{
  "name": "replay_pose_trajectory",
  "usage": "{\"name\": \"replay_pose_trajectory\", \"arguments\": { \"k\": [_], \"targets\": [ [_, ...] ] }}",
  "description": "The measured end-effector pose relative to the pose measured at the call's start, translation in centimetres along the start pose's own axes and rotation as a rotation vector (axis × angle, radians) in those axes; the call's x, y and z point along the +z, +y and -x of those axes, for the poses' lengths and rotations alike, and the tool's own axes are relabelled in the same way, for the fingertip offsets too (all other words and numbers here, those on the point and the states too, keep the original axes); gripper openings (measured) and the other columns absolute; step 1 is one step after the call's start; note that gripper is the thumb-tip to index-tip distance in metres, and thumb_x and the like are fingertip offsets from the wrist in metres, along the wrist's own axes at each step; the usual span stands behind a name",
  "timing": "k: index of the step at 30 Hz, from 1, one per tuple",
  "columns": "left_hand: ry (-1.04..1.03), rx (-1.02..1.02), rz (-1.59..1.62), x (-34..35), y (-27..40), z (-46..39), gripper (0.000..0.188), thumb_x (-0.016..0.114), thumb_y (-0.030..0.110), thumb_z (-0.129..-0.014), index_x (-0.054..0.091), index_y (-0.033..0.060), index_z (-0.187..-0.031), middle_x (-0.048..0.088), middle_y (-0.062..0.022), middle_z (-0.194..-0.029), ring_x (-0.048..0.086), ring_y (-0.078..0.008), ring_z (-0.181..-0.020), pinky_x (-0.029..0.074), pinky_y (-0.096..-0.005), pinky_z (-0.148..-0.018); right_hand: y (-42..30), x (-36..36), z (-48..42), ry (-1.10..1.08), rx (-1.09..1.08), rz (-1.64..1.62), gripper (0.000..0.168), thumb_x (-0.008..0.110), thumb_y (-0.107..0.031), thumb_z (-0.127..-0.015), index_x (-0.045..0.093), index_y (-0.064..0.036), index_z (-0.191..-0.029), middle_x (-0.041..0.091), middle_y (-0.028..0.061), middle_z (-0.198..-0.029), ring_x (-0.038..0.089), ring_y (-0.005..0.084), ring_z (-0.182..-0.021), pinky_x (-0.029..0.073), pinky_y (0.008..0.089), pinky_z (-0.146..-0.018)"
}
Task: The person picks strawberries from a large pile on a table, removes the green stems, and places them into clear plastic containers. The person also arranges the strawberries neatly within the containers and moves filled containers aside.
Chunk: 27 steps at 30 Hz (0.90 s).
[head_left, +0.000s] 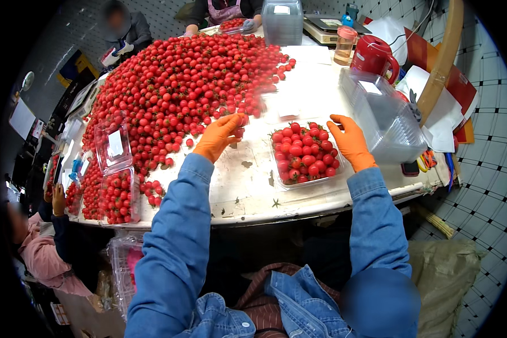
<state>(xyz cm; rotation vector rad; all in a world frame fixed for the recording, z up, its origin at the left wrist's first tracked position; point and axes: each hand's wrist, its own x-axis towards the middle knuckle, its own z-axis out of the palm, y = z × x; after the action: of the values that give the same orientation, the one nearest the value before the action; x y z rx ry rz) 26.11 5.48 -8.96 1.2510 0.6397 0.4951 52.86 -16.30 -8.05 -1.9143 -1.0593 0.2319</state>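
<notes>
My left hand (218, 137), in an orange glove, pinches cherry tomatoes (240, 126) over the table, by the near right edge of the big tomato heap (173, 84). To its right sits a clear plastic punnet (308, 182), its lid side open toward the far edge, heaped with red cherry tomatoes (306, 154), some with green calyxes. My right hand (351, 141), gloved alike, hovers at the punnet's right side with thumb and fingers a little apart and nothing visible between them. Whether it touches the rim is unclear.
Stacked clear punnets (388, 118) stand right of my right hand, near a red kettle (372, 57) and a bottle (344, 44). Another filled punnet (119, 196) lies at left. Co-workers are around the table, one in a pink top (46, 257). Calyx scraps dot the tabletop (236, 186).
</notes>
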Motion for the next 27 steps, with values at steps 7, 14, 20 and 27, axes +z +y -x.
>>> {"name": "replay_pose_trajectory", "arguments": {
  "k": [7, 14, 20, 27],
  "targets": [
    [-0.304, -0.118, 0.618, 1.3, 1.3, 2.6, 0.048, 0.050, 0.033, -0.096, 0.042, 0.0062, -0.136, 0.055, -0.0102, -0.125, 0.059, -0.0207, -0.105, 0.056, -0.0314, -0.083, -2.0, 0.5, 0.4, 0.019, -0.117, -0.087, 0.040, 0.062, -0.029, -0.085, 0.061, 0.000, -0.113, 0.061, 0.0146, -0.113, 0.060, 0.0270, -0.097, 0.048, 0.0344, -0.084],
    [-0.347, -0.130, 0.619, 6.3, 1.4, 4.1, 0.042, 0.057, 0.026, -0.094, 0.050, 0.0040, -0.129, 0.058, -0.0104, -0.120, 0.056, -0.0209, -0.112, 0.050, -0.0307, -0.093, -9.0, 2.5, 4.0, -0.177, -0.341, -0.341, 0.050, 0.074, -0.027, -0.079, 0.057, -0.001, -0.119, 0.059, 0.0116, -0.108, 0.059, 0.0196, -0.093, 0.048, 0.0290, -0.080],
    [-0.353, -0.127, 0.672, 9.2, 0.4, 4.7, 0.036, 0.053, 0.022, -0.096, 0.050, 0.0004, -0.125, 0.056, -0.0147, -0.121, 0.056, -0.0245, -0.113, 0.049, -0.0372, -0.098, -8.6, 3.0, 4.1, -0.210, -0.402, -0.273, 0.043, 0.070, -0.014, -0.078, 0.058, -0.003, -0.118, 0.060, 0.0107, -0.108, 0.059, 0.0198, -0.094, 0.048, 0.0292, -0.082],
    [-0.357, -0.124, 0.495, 9.8, 0.2, 5.1, 0.041, 0.051, 0.029, -0.097, 0.049, 0.0024, -0.128, 0.052, -0.0150, -0.129, 0.055, -0.0258, -0.116, 0.049, -0.0371, -0.097, -8.0, 1.8, 3.8, -0.281, -0.177, -0.267, 0.033, 0.060, -0.005, -0.079, 0.062, -0.004, -0.112, 0.066, 0.0107, -0.096, 0.062, 0.0202, -0.082, 0.051, 0.0290, -0.076]
  ]
}}
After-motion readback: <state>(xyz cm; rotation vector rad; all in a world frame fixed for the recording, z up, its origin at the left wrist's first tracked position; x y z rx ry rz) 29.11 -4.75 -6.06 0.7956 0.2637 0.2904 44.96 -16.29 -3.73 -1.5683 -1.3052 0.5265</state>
